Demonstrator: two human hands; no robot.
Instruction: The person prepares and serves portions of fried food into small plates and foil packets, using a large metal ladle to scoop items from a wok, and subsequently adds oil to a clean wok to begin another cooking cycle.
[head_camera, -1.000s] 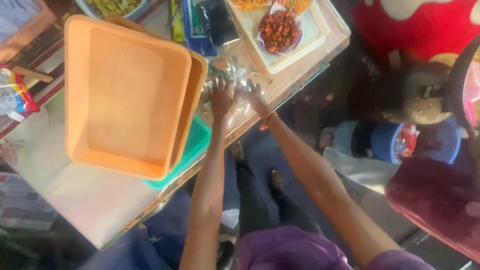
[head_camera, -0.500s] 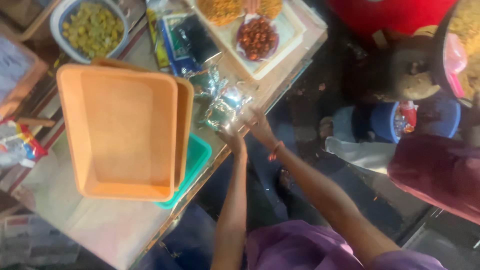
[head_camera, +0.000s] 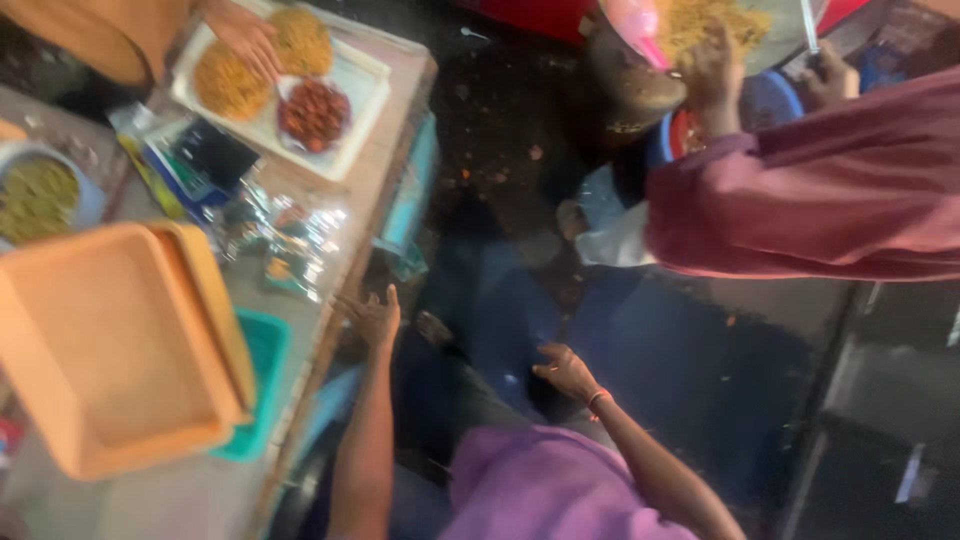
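Plastic bags: a crumpled, shiny, clear heap lying on the table near its edge, between the white tray and the orange trays; the count is lost in blur.
Left hand: empty, fingers spread loosely, palm down, at the table edge just beside the bags; whether it touches them is unclear.
Right hand: empty, fingers half curled, held over the dark floor, well apart from the table.
Orange trays: two, stacked, rims up, on a green tray.
White tray: one, carrying two yellow food heaps and one bowl of red food.
Other people: an orange sleeve above, a maroon sleeve to the right.
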